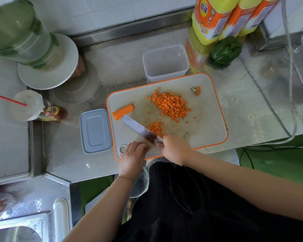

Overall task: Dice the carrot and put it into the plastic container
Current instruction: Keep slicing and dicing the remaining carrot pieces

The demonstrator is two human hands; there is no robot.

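Two diced carrot heaps (171, 106) sit on your board (208, 119), pushed clear. Your right hand (176, 149) grips the knife (140, 129); left fingers (136, 149) seemingly steady a carrot piece. Plastic container (165, 62) waits empty behind.

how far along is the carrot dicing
Mostly diced: a large pile of carrot cubes lies on the cutting board. In hand: the right hand holds the knife beside a smaller pile. Left: one carrot chunk and the empty plastic container.

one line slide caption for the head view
Right hand holds steel knife over diced orange carrot on orange-rimmed cutting board; clear plastic container empty.
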